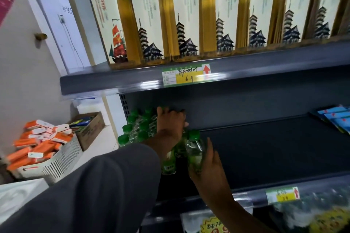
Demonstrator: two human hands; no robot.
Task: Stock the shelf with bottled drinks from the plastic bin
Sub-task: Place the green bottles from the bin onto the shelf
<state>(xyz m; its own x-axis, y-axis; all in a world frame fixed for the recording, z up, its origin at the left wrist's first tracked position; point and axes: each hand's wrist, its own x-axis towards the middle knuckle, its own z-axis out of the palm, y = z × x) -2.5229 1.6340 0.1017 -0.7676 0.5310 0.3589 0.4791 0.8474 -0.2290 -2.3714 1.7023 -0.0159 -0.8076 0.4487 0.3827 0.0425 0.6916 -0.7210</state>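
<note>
Several small clear bottles with green caps (135, 128) stand packed at the left end of the dark middle shelf (265, 143). My left hand (170, 123) reaches in over them, palm down, fingers resting on the bottle tops at the back. My right hand (210, 166) grips a green-capped bottle (194, 147) from the right side, close to the shelf's front. Another green-labelled bottle (168, 164) stands just left of it, partly hidden by my grey sleeve. The plastic bin for the drinks is not in view.
The upper shelf (246, 70) carries a row of tall amber tea bottles (185, 17). Blue packets (337, 117) lie at the middle shelf's right end. A white basket (62, 161) of orange packs and a cardboard box (91, 128) sit on the floor at left. Bagged goods (312, 210) fill the lower shelf.
</note>
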